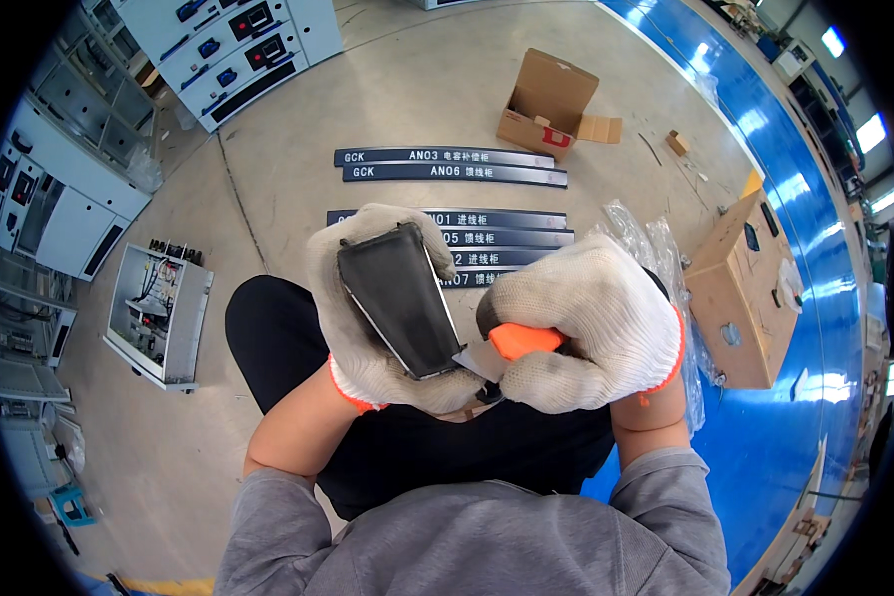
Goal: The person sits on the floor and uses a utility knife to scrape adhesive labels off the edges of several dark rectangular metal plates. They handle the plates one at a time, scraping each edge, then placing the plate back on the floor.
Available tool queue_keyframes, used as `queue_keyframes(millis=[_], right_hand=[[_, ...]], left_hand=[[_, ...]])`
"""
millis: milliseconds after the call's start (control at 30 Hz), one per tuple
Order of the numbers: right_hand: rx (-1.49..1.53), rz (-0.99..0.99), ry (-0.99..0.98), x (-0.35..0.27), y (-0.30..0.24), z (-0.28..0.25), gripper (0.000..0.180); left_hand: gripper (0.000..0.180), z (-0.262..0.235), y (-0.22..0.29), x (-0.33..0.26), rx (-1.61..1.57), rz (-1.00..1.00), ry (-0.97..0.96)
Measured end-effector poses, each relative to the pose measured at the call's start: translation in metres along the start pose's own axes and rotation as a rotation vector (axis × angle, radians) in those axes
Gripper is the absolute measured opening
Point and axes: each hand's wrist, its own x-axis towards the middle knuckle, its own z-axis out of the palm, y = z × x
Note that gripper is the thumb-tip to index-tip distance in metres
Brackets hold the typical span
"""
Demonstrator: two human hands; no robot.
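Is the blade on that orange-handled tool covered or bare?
Bare: the metal blade shows beyond the orange handle, pointing toward the black piece in the left hand.

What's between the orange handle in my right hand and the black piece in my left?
A grey blade, pointing from the orange handle toward the black piece; the head view shows it.

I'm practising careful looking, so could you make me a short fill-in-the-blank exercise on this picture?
The orange-handled tool is in the person's ____ hand.
The left hand, wearing a pale knitted ____, holds a tapered black piece.
The lettering on the dark strips is ____ in colour.
The shiny floor along the picture's right side is ____.

Missing words: right; glove; white; blue.
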Motion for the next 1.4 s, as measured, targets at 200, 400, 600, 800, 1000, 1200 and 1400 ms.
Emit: queue_keyframes(millis=[200,400,600,800,1000,1200,1400], right_hand=[[-0.127,0.052,0.053,-0.011,-0.021,-0.006,0.035],[-0.199,0.096,0.033,-0.015,-0.034,-0.007,0.039],[-0.123,0.044,0.054,-0.014,-0.037,-0.002,0.039],[-0.078,-0.007,-0.058,-0.014,-0.029,-0.005,0.037],[-0.064,-0.057,-0.001,-0.013,-0.019,-0.002,0.036],[-0.129,0.027,-0.013,-0.011,-0.035,-0.003,0.033],[-0.005,0.292,-0.036,-0.019,-0.058,0.000,0.029]], left_hand=[[0.120,0.004,-0.003,0.000,-0.156,-0.043,-0.081],[0.120,0.007,-0.003,-0.009,-0.222,-0.074,-0.100],[0.125,0.009,-0.011,-0.015,-0.262,-0.065,-0.108],[0.123,0.008,-0.010,-0.018,-0.258,-0.114,-0.075],[0.121,0.009,-0.005,-0.018,-0.239,-0.148,-0.047],[0.119,0.009,-0.003,-0.019,-0.237,-0.151,-0.045],[0.116,0.009,-0.005,-0.019,-0.254,-0.146,-0.068]])
